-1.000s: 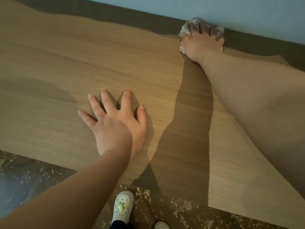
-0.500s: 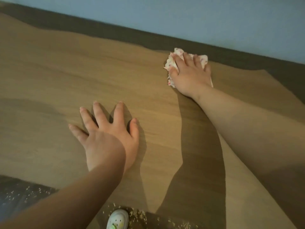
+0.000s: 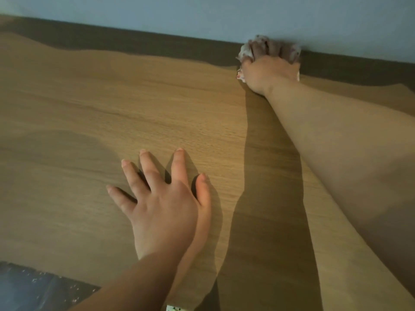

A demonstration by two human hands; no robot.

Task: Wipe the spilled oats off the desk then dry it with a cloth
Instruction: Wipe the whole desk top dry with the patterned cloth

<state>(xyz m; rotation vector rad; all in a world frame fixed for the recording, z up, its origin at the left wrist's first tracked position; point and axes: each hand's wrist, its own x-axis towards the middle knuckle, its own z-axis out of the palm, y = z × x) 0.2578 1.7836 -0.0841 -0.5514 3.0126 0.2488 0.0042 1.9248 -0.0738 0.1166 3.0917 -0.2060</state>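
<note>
Pushed back against the wall (image 3: 157, 14), the cloth (image 3: 246, 51) is gripped by the right hand (image 3: 269, 72), fingers curled over it, to reach the far counter (image 3: 89, 108) edge, while the left hand (image 3: 164, 212) is braced flat, fingers spread.

Single head-worn wide-angle view, close above the desk (image 3: 157, 104), angled forward and down toward the back wall (image 3: 179, 12).
</note>
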